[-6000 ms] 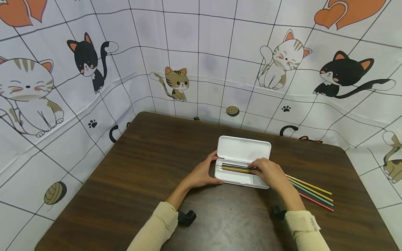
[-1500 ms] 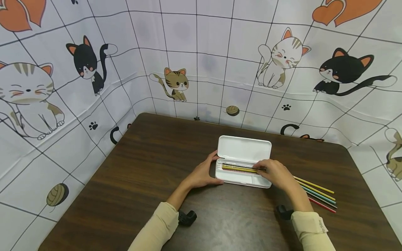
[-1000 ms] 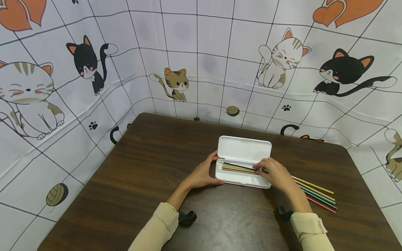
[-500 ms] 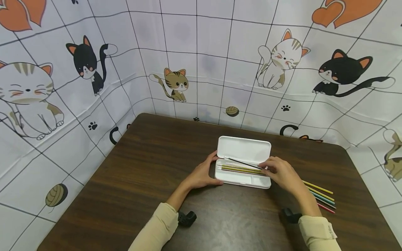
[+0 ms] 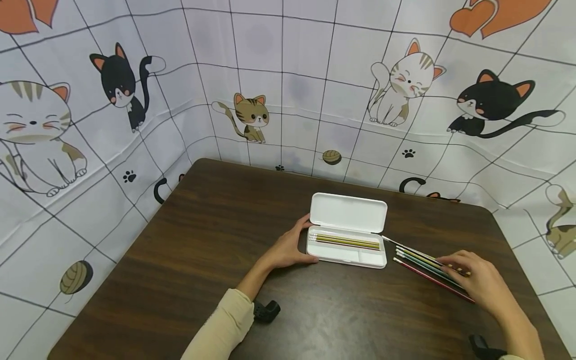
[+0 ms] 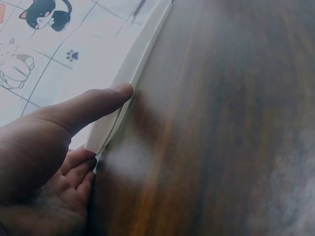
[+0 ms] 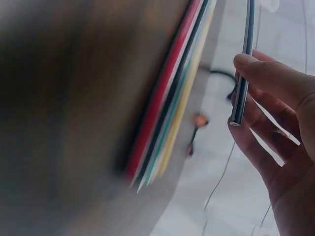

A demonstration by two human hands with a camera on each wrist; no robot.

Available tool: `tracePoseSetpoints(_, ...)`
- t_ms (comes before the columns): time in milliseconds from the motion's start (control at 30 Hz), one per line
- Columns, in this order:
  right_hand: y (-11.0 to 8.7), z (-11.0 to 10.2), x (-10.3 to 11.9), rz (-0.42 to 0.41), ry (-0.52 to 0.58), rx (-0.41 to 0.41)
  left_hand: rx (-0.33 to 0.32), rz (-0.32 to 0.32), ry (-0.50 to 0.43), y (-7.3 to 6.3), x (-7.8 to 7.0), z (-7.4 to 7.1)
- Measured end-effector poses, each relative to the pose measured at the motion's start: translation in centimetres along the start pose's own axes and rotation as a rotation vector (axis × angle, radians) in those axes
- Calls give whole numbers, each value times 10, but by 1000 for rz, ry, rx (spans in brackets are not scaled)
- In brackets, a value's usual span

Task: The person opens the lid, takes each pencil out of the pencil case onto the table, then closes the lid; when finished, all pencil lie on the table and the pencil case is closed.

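An opened white pencil case (image 5: 346,260) sits on the table, its lid (image 5: 348,210) leaning back. Several yellow and dark pencils (image 5: 346,242) lie side by side in its long compartment. My left hand (image 5: 288,249) grips the case's left end, thumb on the front edge and fingers round the back corner, as the left wrist view also shows. My right hand (image 5: 479,277) pinches a dark striped pencil (image 7: 244,73) near its end, between thumb and fingers. That hand is over the loose pencils to the right of the case, among them a red pencil (image 5: 432,279) and a teal pencil (image 5: 420,265).
The dark wooden table (image 5: 225,210) extends to the left and front of the case. Behind it hangs a white sheet (image 5: 297,95) with grid lines and cartoon cats. Black wrist straps (image 5: 266,311) show at both arms.
My right hand has drawn a dark pencil out of the case and carried it right, over the loose pencils. Another dark pencil joined that group earlier. My left hand stays on the case.
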State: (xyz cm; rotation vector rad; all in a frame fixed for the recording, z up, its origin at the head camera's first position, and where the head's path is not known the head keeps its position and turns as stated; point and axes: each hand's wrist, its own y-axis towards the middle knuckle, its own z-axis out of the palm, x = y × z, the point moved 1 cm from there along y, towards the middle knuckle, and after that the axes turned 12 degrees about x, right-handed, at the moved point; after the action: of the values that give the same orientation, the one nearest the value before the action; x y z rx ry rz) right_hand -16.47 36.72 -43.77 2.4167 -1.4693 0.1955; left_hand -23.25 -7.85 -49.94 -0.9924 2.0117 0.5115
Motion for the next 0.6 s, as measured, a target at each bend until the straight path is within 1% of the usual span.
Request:
tracePoseSetpoints(133,-25,-2,-18,33,-35,-32,-4,1,5,0,-2,-1)
tracePoseSetpoints(233,-35,-2,-28,57,-42,-33,-8,1,9,-1,-3,-2)
tracePoseSetpoints(367,-40,-2,-33,70,-30,-18,-9,9,13,-1,-4,-2)
tracePoseSetpoints(600,-39,1,-35,84,-8,23,-4,9,17,0,-4,0)
